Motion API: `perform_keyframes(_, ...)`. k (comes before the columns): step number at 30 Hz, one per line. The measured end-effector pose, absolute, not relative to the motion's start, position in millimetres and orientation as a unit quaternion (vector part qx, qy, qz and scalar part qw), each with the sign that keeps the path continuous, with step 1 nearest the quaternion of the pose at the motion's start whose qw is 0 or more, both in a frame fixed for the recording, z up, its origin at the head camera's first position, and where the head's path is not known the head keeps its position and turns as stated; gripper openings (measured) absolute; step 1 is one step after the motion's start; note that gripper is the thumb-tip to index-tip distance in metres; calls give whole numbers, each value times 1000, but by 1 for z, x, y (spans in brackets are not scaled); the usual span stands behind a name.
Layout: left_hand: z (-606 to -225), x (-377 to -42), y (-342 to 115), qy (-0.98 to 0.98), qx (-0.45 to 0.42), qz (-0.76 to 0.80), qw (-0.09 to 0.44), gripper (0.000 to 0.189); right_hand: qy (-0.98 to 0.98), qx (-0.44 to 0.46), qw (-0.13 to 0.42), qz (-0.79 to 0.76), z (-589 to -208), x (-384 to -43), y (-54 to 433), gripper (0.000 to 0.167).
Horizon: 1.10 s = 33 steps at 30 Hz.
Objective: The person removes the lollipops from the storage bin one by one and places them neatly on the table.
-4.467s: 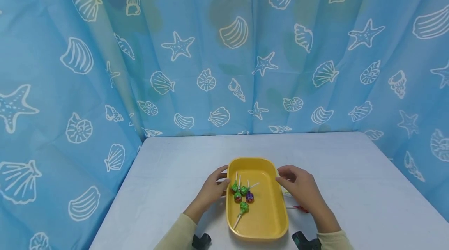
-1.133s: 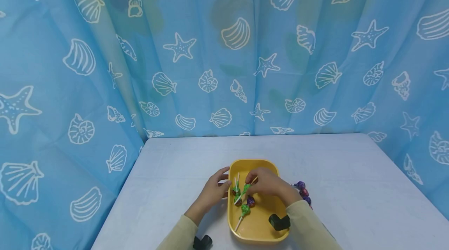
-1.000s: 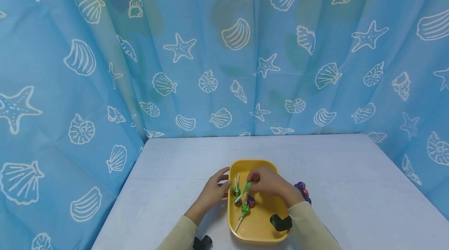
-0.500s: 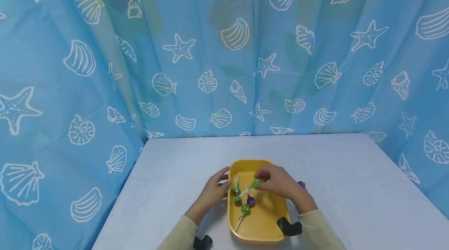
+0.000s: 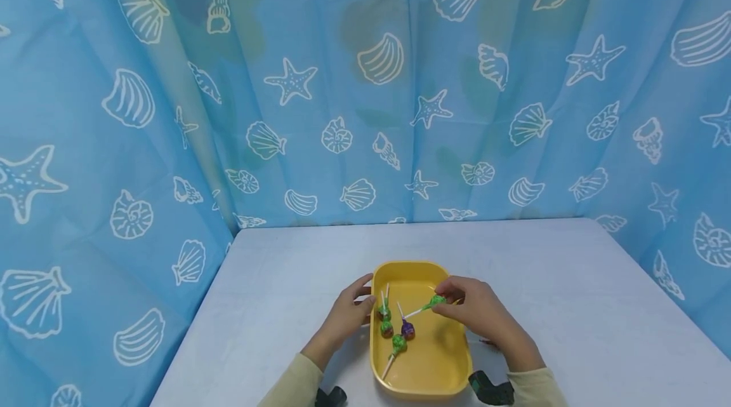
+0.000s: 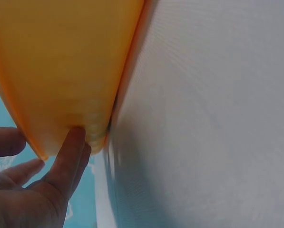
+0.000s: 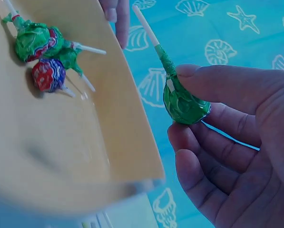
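Note:
My right hand (image 5: 480, 312) pinches a green-wrapped lollipop (image 5: 437, 300) by its head above the tray's right rim. In the right wrist view the thumb presses the wrapped lollipop (image 7: 184, 102) against the fingers, its white stick pointing up and away. My left hand (image 5: 342, 317) touches the left side of the yellow tray (image 5: 440, 362). In the left wrist view, straight fingers (image 6: 71, 154) rest against the tray's outer wall (image 6: 70, 61). Inside the tray lie several green lollipops, one of them (image 5: 399, 343) nearest me, and a purple lollipop (image 5: 407, 329).
A white cloth-covered table (image 5: 274, 280) surrounds the tray. A small reddish thing (image 5: 488, 342) lies right of the tray, partly hidden by my right forearm. Blue shell-patterned curtains (image 5: 354, 140) hang behind and on both sides.
My right hand reached into the tray, took hold of a green lollipop there and carried it right, to the tray's right rim. My left hand has stayed at the tray's left side.

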<state>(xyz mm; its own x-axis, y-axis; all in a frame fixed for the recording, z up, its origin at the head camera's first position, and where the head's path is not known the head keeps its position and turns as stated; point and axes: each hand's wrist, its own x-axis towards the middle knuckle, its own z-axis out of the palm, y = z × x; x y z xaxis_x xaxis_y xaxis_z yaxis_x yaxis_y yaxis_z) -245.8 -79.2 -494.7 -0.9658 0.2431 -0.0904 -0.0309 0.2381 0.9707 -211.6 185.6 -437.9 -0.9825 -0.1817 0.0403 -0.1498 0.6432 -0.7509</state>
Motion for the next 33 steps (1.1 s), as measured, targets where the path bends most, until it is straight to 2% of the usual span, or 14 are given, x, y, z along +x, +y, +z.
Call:
perform_keyframes(13, -498, -246, -78, 783, 69, 609, 110, 53, 913, -13, -2, -407, -441, -191, 208, 31)
perform_keyframes(33, -495, -247, -77, 787, 68, 604, 110, 52, 924, 16, -47, -379, -447, -167, 247, 37)
